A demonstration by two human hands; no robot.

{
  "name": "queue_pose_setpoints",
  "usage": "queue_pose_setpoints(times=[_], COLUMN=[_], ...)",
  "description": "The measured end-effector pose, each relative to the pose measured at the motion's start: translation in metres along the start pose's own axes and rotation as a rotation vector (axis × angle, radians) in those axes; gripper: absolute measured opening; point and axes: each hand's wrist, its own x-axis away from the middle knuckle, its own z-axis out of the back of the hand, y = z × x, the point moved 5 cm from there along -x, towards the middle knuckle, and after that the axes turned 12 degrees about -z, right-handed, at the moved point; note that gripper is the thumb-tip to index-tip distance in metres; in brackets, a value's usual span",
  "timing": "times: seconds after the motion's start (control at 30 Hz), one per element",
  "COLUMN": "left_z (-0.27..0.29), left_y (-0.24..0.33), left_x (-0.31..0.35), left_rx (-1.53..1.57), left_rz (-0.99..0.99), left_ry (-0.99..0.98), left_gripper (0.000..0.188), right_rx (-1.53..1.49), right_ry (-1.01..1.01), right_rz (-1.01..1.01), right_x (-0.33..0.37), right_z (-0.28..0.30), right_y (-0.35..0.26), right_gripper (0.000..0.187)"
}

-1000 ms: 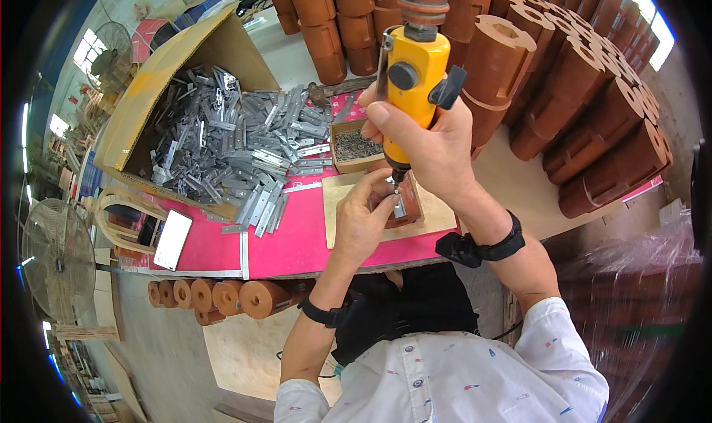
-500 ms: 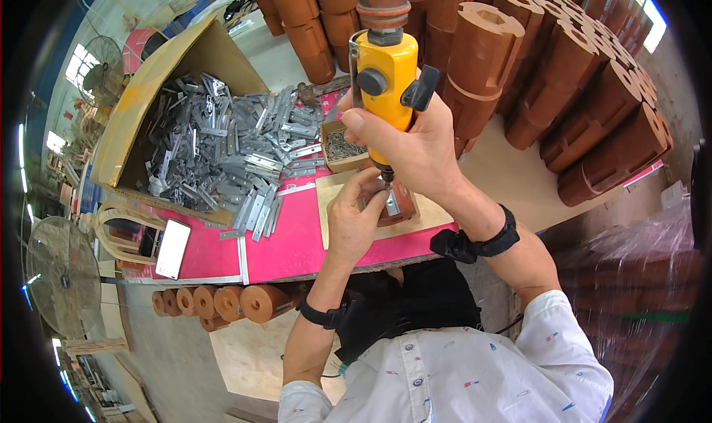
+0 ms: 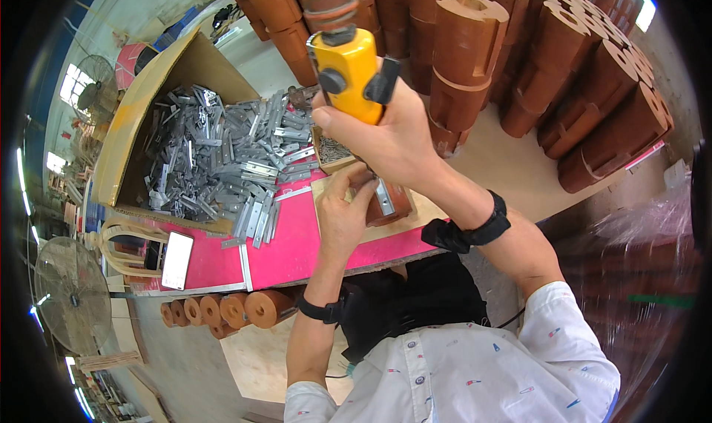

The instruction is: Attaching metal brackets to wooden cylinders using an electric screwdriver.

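My right hand (image 3: 389, 137) is wrapped round the yellow body of a power screwdriver (image 3: 348, 71), held upright over the work. Its lower end is mostly hidden behind my hand. Below it, a reddish-brown wooden piece (image 3: 397, 206) lies on a pale board (image 3: 426, 219), with a grey metal strip (image 3: 385, 198) along its top. My left hand (image 3: 343, 214) is closed, its curled fingers and thumb against the left side of the wooden piece, beside the strip. Whether a screw sits between the fingertips is hidden.
A cardboard box (image 3: 122, 152) spills many metal strips (image 3: 222, 156) onto the pink tabletop (image 3: 285, 249). A small box of screws (image 3: 334, 150) stands behind my left hand. Brown slotted cylinders (image 3: 463, 67) crowd the back and right. A phone (image 3: 177, 260) lies at the left edge.
My right hand has shifted left with the screwdriver, away from the metal strip. More of the strip shows. My left hand has moved slightly left and stays at the wooden piece.
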Motion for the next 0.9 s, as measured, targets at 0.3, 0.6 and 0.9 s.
queue_pose_setpoints(times=[0.3,0.6,0.9], left_z=[0.001,0.000,-0.002], left_y=[-0.005,-0.002,-0.001], left_x=[-0.014,-0.011,-0.011], left_rx=[-0.107,-0.199,-0.201], left_rz=[-0.052,-0.069,-0.074], left_ry=[-0.074,-0.103,-0.096], left_gripper=[0.020,0.019,0.018], right_rx=[0.077,0.087,0.093], right_ry=[0.011,0.007,0.014], right_rz=[0.040,0.047,0.078], right_x=[-0.006,0.000,0.001], right_z=[-0.003,0.000,0.001], right_y=[0.015,0.019,0.022], right_gripper=[0.048,0.052,0.051])
